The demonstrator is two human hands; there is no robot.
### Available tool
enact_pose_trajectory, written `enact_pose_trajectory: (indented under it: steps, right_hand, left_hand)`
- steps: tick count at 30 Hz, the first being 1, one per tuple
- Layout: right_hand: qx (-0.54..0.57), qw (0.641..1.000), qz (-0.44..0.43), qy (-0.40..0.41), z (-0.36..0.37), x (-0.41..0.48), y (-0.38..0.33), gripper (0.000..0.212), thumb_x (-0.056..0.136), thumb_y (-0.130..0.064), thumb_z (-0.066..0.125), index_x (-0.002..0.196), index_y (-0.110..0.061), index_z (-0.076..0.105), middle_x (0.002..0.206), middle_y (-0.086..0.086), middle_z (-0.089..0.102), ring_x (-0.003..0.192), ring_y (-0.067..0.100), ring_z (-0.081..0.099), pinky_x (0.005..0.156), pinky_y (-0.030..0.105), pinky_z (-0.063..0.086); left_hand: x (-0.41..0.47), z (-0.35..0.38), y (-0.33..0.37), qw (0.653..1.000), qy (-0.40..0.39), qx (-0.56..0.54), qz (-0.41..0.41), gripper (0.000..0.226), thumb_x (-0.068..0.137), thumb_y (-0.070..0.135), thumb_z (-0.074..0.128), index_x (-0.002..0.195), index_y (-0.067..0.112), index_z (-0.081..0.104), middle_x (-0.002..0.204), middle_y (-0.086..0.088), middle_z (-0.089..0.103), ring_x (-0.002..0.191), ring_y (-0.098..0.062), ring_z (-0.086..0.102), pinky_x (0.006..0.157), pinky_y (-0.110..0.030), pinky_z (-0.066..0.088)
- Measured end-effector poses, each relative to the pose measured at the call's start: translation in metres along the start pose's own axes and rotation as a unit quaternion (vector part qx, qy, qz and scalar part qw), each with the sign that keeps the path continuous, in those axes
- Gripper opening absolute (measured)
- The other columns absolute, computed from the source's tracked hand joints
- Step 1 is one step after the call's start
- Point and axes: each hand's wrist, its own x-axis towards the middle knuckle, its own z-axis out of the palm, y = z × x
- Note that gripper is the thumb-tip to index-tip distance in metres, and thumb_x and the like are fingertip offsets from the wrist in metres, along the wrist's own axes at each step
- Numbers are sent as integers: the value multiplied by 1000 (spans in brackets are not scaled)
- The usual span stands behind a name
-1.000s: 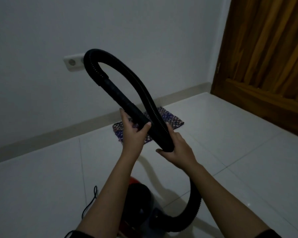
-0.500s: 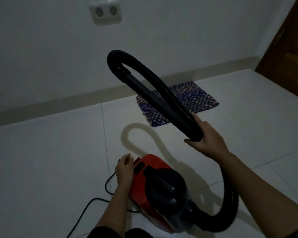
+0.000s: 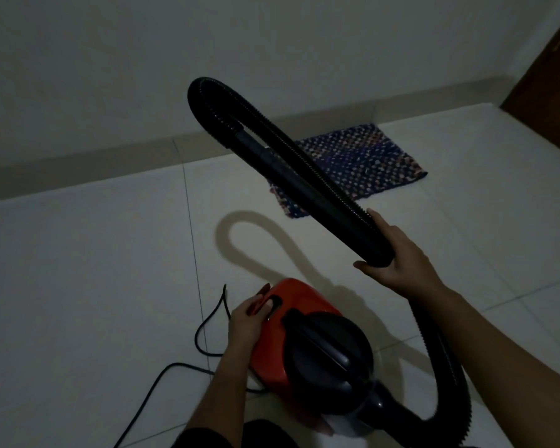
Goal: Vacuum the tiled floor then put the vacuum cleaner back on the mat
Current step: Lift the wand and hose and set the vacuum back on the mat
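Clasped in the right hand (image 3: 398,253), the looped black hose (image 3: 285,163) hangs raised; the left hand (image 3: 249,318) rests fingers-spread on the red vacuum cleaner (image 3: 304,344), which sits on the tiled floor (image 3: 94,270) near the mat (image 3: 369,160).

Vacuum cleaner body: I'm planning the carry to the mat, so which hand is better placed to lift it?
Probably left. The left hand already rests on the red vacuum cleaner body; the right hand is occupied gripping the folded hose.

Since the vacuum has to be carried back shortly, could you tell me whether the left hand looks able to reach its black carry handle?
Probably yes: the left hand rests on the vacuum cleaner beside the handle, with nothing lying between them.
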Motion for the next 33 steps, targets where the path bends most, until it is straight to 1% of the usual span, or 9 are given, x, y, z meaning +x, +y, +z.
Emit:
enact_pose_trajectory:
  steps: [5,9,12,15,17,21,24,29,33]
  right_hand:
    - [-19,1000,-7,-18,-10,-7,-8,93,78,-35,75,151,-37,16,123,2,53,109,23,56,87,41,51]
    - [-34,999,-10,-24,-22,-11,-13,94,78,-36,74,151,-34,16,123,4,52,109,23,55,86,39,51]
    - [-40,999,-22,-19,-27,-17,-16,95,78,-37,74,151,-37,14,119,6,53,107,26,56,84,41,51]
    - [-38,999,-31,-9,-30,-21,-15,95,78,-37,74,151,-37,13,118,5,53,106,25,55,84,41,51]
    - [-35,999,-34,-7,-29,-20,-14,94,78,-37,73,151,-37,13,120,4,52,107,24,55,85,41,51]
    - [-4,999,-33,-13,-28,-12,-10,94,79,-35,74,150,-40,13,117,5,53,105,23,55,87,39,50]
    - [29,999,-27,-35,-43,10,-19,93,78,-31,75,149,-41,14,115,8,53,106,26,56,88,39,49]
    - [17,999,-38,-17,-105,90,-44,94,76,-38,73,152,-34,19,125,13,53,113,32,55,90,45,50]
    - [17,997,-80,-2,-171,167,-69,92,75,-40,70,151,-33,20,119,14,55,108,33,58,85,46,52]
  left_hand:
    - [-21,-10,42,992,8,74,97,43,90,30,61,130,13,57,137,-5,54,126,-20,48,98,-25,36]
    - [-72,-6,68,953,-162,100,237,40,84,40,66,123,36,59,123,17,59,119,-3,53,100,-20,40]
    - [-84,-5,65,851,-261,328,317,64,75,52,71,133,37,51,136,17,51,131,-1,40,111,-25,32]
    - [-78,1,65,741,-278,486,372,75,76,55,68,142,30,42,149,5,42,139,-9,31,116,-30,20]
    - [-76,12,70,696,-284,518,409,70,80,53,64,141,26,44,142,-2,51,132,-15,42,112,-31,27]
    - [-69,25,76,637,-310,572,412,57,86,54,56,133,23,51,118,-6,62,109,-21,54,88,-31,37]
    - [-70,29,93,639,-330,594,360,54,88,53,52,133,23,49,126,-6,57,117,-24,49,96,-37,33]
    - [-60,33,158,746,-265,528,308,53,85,55,53,130,27,53,127,-2,62,116,-23,56,98,-42,43]
    - [-43,34,241,785,-193,515,286,55,84,61,49,133,36,48,128,0,63,116,-21,58,100,-44,44]
